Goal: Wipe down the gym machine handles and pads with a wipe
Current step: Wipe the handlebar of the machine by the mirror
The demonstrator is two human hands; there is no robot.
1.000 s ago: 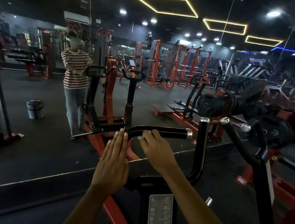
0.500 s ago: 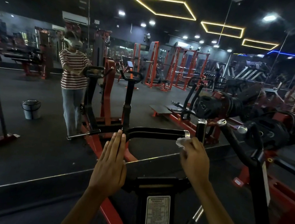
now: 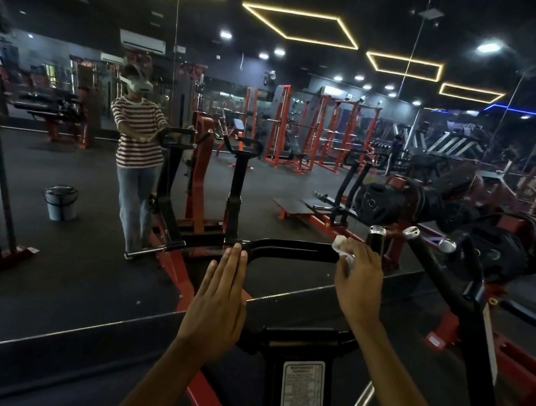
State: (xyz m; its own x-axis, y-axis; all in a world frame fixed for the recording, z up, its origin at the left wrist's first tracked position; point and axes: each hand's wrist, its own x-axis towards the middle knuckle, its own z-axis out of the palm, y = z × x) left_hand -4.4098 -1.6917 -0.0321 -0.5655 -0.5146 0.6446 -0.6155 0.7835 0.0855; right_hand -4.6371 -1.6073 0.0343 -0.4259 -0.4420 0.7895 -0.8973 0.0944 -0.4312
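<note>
The handle (image 3: 291, 249) runs left-right; my right hand (image 3: 356, 279) still pinches the wipe (image 3: 342, 244) at its right end, my left hand (image 3: 218, 304) flat, fingers straight.

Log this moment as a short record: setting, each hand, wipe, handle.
setting: gym machine facing a mirror wall
left hand: flat, straight fingers resting on the black handle bar
right hand: grips the white wipe at the bar's right end
wipe: crumpled, partly hidden by fingers
handle: horizontal, black
nearby: upright grip with metal cap, label plate
</note>
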